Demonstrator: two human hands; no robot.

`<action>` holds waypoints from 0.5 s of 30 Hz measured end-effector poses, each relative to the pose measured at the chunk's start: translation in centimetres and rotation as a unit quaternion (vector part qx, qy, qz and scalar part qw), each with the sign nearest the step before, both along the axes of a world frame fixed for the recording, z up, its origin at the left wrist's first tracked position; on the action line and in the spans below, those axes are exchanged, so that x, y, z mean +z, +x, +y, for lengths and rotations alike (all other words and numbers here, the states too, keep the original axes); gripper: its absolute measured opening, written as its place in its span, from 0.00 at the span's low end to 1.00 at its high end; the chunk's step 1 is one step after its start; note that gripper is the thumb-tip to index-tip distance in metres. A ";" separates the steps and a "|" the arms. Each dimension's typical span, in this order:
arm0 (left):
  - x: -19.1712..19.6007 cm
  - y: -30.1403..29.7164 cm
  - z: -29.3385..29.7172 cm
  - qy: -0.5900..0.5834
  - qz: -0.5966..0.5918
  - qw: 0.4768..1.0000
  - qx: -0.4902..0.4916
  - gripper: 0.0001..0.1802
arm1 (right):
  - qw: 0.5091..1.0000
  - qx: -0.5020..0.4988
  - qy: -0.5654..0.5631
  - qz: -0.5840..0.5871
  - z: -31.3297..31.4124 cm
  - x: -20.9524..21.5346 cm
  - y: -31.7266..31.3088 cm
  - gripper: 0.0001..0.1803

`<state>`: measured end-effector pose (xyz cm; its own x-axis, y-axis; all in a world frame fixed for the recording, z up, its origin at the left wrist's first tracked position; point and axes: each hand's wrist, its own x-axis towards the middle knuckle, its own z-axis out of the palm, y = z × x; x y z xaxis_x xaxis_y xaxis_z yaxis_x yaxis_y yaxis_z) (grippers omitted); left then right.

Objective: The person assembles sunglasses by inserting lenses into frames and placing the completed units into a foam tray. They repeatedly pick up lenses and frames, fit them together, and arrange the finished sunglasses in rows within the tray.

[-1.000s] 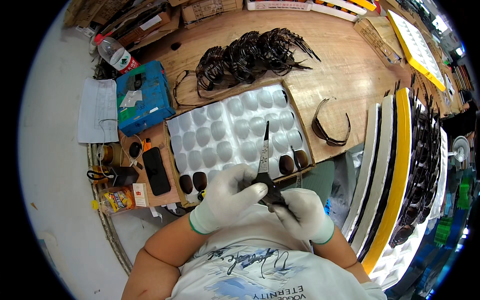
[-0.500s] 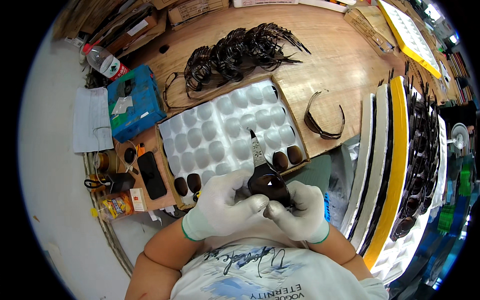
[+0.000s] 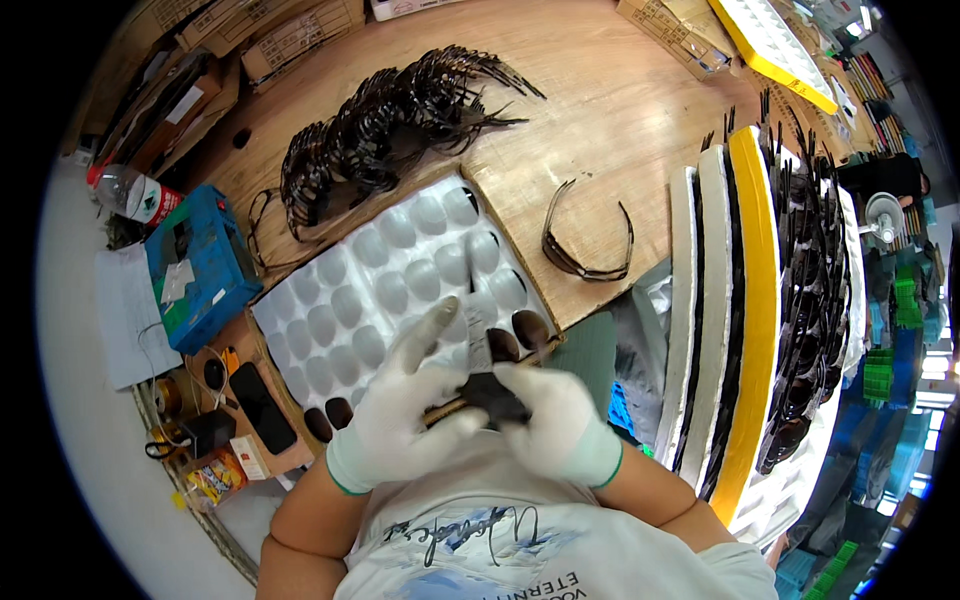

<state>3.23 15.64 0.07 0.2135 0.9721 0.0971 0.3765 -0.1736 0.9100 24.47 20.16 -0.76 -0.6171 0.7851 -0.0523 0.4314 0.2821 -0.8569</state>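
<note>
**Gloved hands on a dark lens, over the moulded tray**

Dark lens piece (image 3: 497, 396), glossy, rounded, held low centre just above the person's chest. Right hand (image 3: 555, 420) in a white knit glove, fingers closed round the lens from the right. Left hand (image 3: 400, 420), same glove, green cuff, thumb and lower fingers pinching the lens edge, index finger stretched up and free. A thin grey strip (image 3: 476, 335) stands upright from the lens; blurred, kind unclear.

Just beyond the hands: white moulded tray (image 3: 380, 290), rows of shallow oval wells, smooth and matt. A few dark oval lenses (image 3: 530, 328) sit in wells at its near edge.

Surface (image 3: 600, 110): pale wood, grained. One dark wraparound frame (image 3: 585, 240) lies alone right of the tray. A tangled heap of dark frames (image 3: 390, 130) behind it.

Right side: stacked trays on edge (image 3: 745, 300), white and yellow foam, dark glasses alongside. Left: blue box (image 3: 200, 270), plastic bottle (image 3: 135, 195), black phone (image 3: 262, 407). Cardboard boxes (image 3: 290, 30) along the far edge.
</note>
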 end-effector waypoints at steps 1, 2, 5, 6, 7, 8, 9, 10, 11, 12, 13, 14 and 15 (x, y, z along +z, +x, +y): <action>-0.4 -0.1 0.1 -0.014 -0.004 1.000 0.017 0.16 | 0.991 -0.021 0.108 -0.072 1.4 -1.3 0.7 0.21; -1.0 -0.4 0.2 -0.028 -0.009 0.999 0.035 0.16 | 0.970 -0.064 0.174 -0.159 3.0 -2.6 1.5 0.21; -2.9 -1.3 0.4 -0.071 -0.062 0.994 0.050 0.18 | 0.870 -0.147 0.352 -0.311 8.0 -8.6 5.0 0.20; -3.3 -1.4 0.4 -0.083 -0.072 0.992 0.054 0.18 | 0.851 -0.141 0.382 -0.330 9.1 -10.4 5.1 0.18; -3.7 -1.5 0.5 -0.094 -0.084 0.990 0.056 0.18 | 0.830 -0.136 0.411 -0.351 10.1 -11.8 5.1 0.17; -3.9 -1.5 0.5 -0.104 -0.089 0.989 0.055 0.19 | 0.808 -0.131 0.438 -0.371 10.9 -12.8 5.1 0.16; -4.2 -1.5 0.3 -0.113 -0.092 0.988 0.057 0.21 | 0.825 -0.117 0.383 -0.398 11.6 -13.2 4.8 0.15; -4.4 -1.5 0.1 -0.123 -0.096 0.986 0.058 0.23 | 0.839 -0.103 0.327 -0.423 12.1 -13.5 4.6 0.14; -4.6 -1.6 0.0 -0.130 -0.103 0.984 0.059 0.23 | 0.849 -0.089 0.268 -0.447 12.6 -13.7 4.4 0.13; -4.8 -1.7 -0.1 -0.137 -0.109 0.983 0.061 0.22 | 0.858 -0.100 0.215 -0.456 12.9 -12.6 3.6 0.12; -4.8 -1.9 -0.2 -0.142 -0.114 0.981 0.061 0.22 | 0.863 -0.092 0.181 -0.463 13.5 -12.1 3.3 0.13; -4.9 -2.0 -0.4 -0.152 -0.118 0.979 0.064 0.22 | 0.866 -0.084 0.146 -0.470 14.2 -11.6 3.1 0.13; -5.0 -2.1 -0.5 -0.158 -0.122 0.978 0.066 0.22 | 0.868 -0.078 0.114 -0.476 15.0 -11.0 3.0 0.14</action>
<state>1.13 15.15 -4.98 0.0916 0.9793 -0.1807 0.1413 0.1668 0.9758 27.49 35.21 -11.78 -0.2640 0.9121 -0.3135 0.9622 0.2715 -0.0203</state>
